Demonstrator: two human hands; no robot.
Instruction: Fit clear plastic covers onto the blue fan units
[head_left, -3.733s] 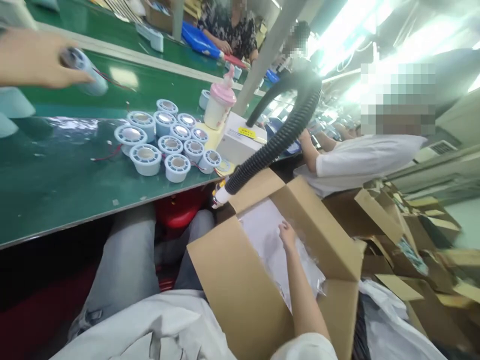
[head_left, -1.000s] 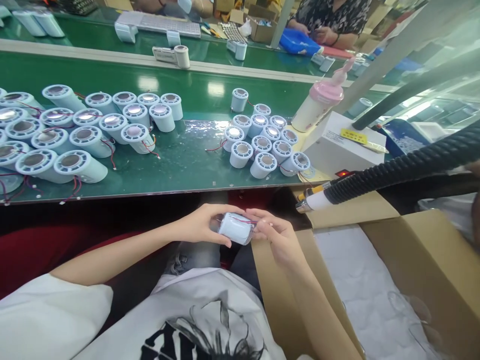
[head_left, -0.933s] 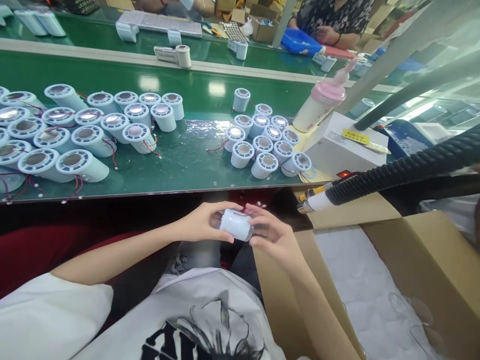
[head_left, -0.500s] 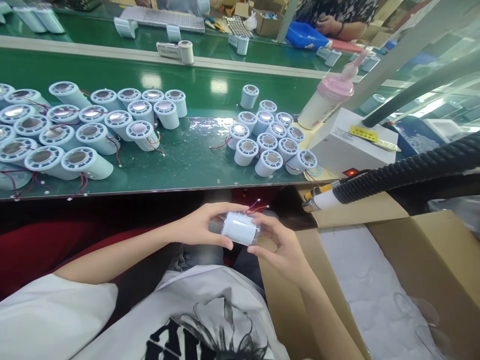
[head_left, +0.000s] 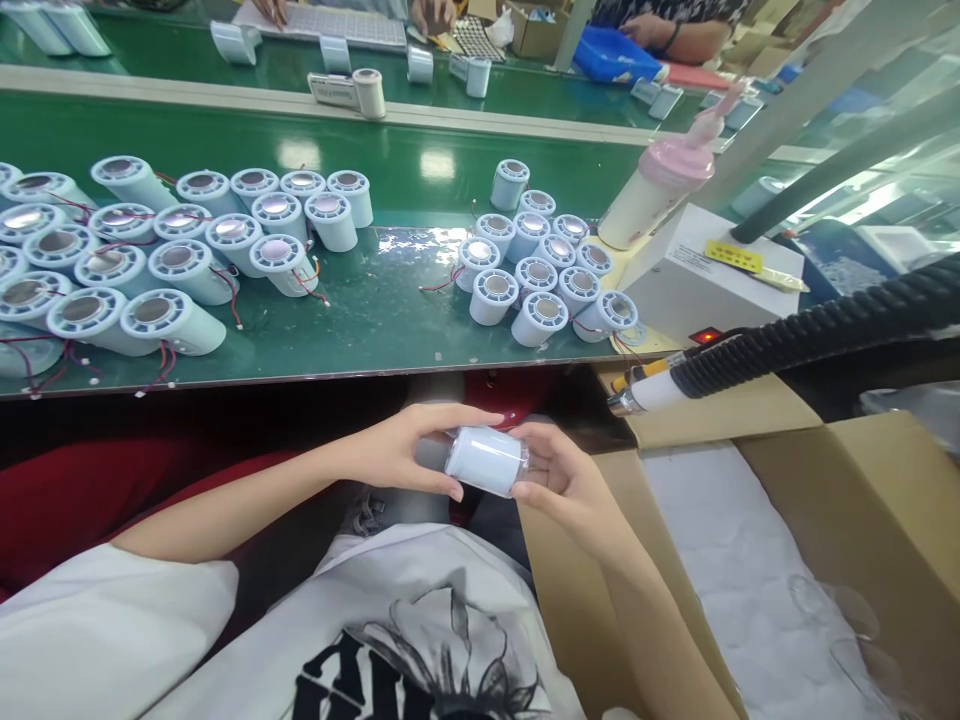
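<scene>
Over my lap, both hands hold a light blue plastic cylinder [head_left: 486, 460], lying on its side. My left hand [head_left: 409, 450] grips its left end between thumb and fingers. My right hand [head_left: 559, 485] is closed around the other end, where a clear plastic cover [head_left: 523, 462] sticks out past the blue body. The right fingertips are partly hidden behind this cover. Similar blue cylinders with ringed tops and thin red wires stand on the green bench in a right group [head_left: 536, 275] and a larger left group [head_left: 180, 260].
A pink-topped pump bottle [head_left: 660, 190] and a white box [head_left: 697, 275] with a red-lit switch stand at right. A black ribbed hose [head_left: 825, 325] juts in above an open carton [head_left: 637, 560]. Across the bench are co-workers' hands [head_left: 433, 14] and a blue tray [head_left: 611, 55].
My right hand has shifted slightly right along the cylinder, and more clear cover shows. The wires above the cylinder have mostly dropped from sight. A co-worker's hands have appeared across the bench.
</scene>
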